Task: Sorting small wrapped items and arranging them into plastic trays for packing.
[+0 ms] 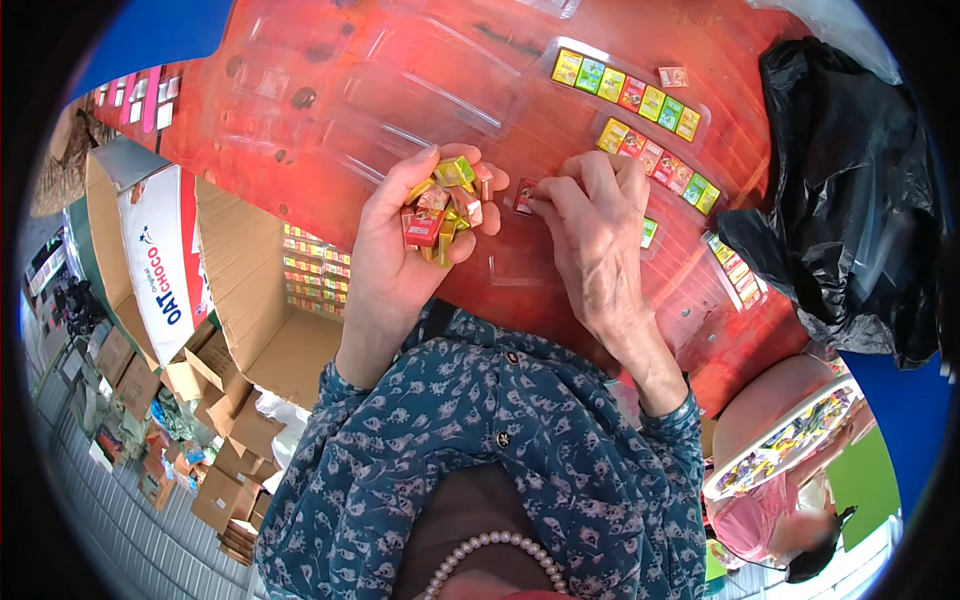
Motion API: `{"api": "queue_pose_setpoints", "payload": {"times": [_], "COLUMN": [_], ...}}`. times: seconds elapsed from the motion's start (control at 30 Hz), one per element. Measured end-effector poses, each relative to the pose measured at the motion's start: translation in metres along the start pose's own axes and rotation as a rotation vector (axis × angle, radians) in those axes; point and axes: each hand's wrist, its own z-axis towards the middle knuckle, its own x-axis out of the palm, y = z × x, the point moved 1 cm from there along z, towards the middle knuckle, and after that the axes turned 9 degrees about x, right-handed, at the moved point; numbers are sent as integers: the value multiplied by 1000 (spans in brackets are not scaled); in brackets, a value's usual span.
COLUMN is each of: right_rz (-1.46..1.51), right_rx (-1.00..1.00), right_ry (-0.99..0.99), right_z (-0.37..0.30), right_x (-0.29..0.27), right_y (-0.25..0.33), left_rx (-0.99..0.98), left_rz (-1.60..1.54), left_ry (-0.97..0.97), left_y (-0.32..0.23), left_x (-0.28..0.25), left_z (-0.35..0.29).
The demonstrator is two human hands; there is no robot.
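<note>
My left hand point(415, 235) is cupped and closed around a little heap of small square candies point(445, 200). They are wrapped in shiny paper, some green, some red, some yellow and gold. They sit piled in my palm, with my thumb and fingers curled up around them. My hand is over the near edge of the red table point(330, 60).

My right hand point(590, 215) pinches one small red candy point(524, 196) between my thumb and fingertips. It is a tiny flat square with a red wrapper. It is just beside my left hand, close to the near edge of the table.

Under my right hand lies a clear plastic tray point(505, 270). I see one green candy point(648, 232) in it by my knuckles.

Farther back on the table are two filled trays point(640, 105). Each holds a neat row of squares in yellow, green and red. A black plastic bag point(850, 190) lies at the right edge. An open cardboard box point(255, 300) stands past the left edge.
</note>
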Motion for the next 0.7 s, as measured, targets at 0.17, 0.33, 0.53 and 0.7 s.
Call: {"api": "queue_pose_setpoints", "payload": {"times": [0.17,0.33,0.53,0.7], "right_rz": [-27,-40,-115,-124], "right_rx": [-67,-187,-179,-150], "right_ry": [-41,203,79,-14], "right_z": [-6,-62,-68,-51], "right_x": [-7,-17,-9,-4], "right_y": [0,4,-22,-23], "left_rx": [15,17,-32,-36], "left_rz": [16,10,-25,11], "left_ry": [8,-9,-27,58], "left_y": [-1,-2,2,11], "left_x": [-2,-3,-5,7], "left_z": [-2,-6,-6,-7]}}
